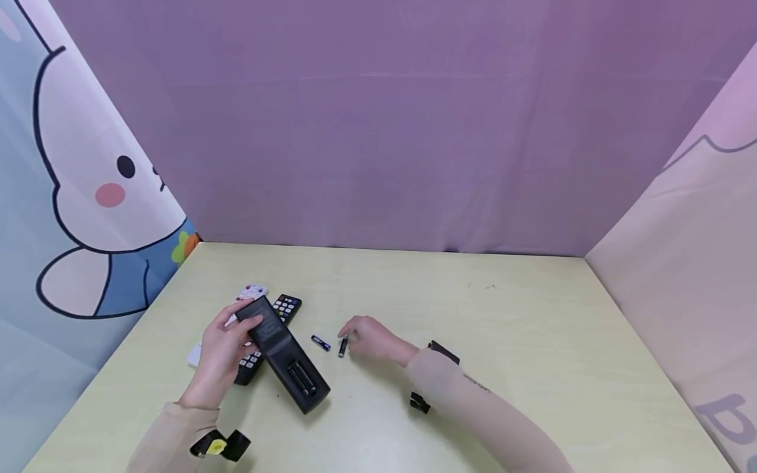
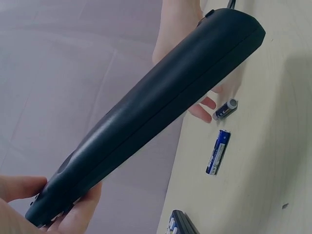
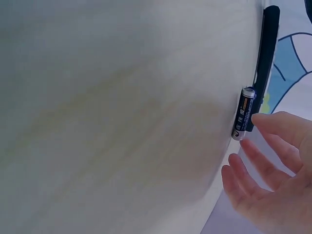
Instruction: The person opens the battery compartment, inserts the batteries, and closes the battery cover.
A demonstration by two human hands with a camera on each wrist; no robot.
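A black remote control (image 1: 284,358) is gripped at its upper end by my left hand (image 1: 220,348), thumb on its back. Its back faces up, the battery compartment (image 1: 303,378) uncovered at the lower end. My right hand (image 1: 375,340) reaches in low over the table, fingers spread and slightly bent. Close at its fingertips lies an AAA-looking battery (image 3: 243,113), beside the thumb and forefinger. A second blue battery (image 2: 218,152) lies on the table to the left of the first. In the left wrist view the remote hides part of the right hand.
Beneath and behind my left hand lie another black remote (image 1: 286,307) with pale buttons and a white remote (image 1: 253,290). The light wooden table (image 1: 503,315) ends at a purple backdrop (image 1: 390,144), with printed cloths on both sides.
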